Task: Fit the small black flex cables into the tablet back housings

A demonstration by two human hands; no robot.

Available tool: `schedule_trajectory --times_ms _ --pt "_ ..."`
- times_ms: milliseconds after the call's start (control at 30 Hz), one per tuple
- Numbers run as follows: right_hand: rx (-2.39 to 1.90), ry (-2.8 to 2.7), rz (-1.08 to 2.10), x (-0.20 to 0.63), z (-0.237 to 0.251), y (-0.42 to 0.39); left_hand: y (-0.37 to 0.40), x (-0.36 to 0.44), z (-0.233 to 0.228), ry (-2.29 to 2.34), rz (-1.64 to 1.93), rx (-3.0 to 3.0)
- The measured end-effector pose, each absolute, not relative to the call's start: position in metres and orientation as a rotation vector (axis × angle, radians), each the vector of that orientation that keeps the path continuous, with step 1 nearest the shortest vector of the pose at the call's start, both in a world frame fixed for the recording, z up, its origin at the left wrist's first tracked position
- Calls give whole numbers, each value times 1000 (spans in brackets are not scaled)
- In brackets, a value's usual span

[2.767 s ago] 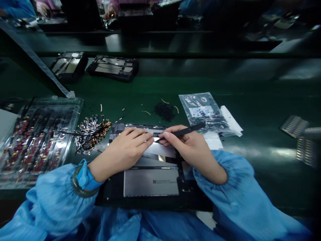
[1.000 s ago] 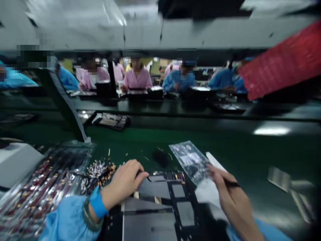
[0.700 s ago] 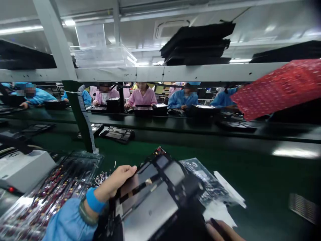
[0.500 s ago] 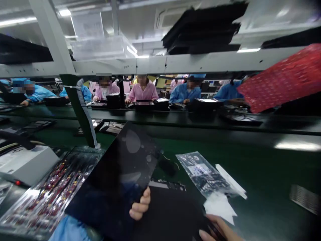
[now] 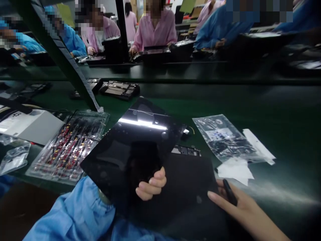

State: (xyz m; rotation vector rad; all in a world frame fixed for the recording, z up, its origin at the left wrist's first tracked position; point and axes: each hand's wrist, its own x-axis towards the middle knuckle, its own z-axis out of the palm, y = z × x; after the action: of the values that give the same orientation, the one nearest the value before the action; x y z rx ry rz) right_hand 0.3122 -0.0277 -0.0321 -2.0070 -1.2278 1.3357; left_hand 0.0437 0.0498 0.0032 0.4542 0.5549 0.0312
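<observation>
left hand (image 5: 150,185) under a tilted glossy black panel (image 5: 132,150), fingers curled over its near edge, lifted off the bench | right hand (image 5: 240,207) low, pinching one black tool (image 5: 229,191), beside a dark tray (image 5: 185,180) | one parts bag (image 5: 223,139), one blister tray (image 5: 67,147)

Electronics assy factory: green conveyor belt (image 5: 276,110), rows of smocked workers (image 5: 155,30), component tray (image 5: 67,147).
</observation>
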Motion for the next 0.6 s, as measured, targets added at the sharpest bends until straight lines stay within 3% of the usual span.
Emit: schedule_trajectory --times_ms 400,500,600 --pt "-1885 -1111 1497 316 -37 -28 50 50 29 701 -42 644" --pt "-1907 -1068 1437 312 -32 -31 53 54 26 832 -17 857" --pt "-1893 -896 1279 305 -21 -34 68 48 24 1072 227 1173"
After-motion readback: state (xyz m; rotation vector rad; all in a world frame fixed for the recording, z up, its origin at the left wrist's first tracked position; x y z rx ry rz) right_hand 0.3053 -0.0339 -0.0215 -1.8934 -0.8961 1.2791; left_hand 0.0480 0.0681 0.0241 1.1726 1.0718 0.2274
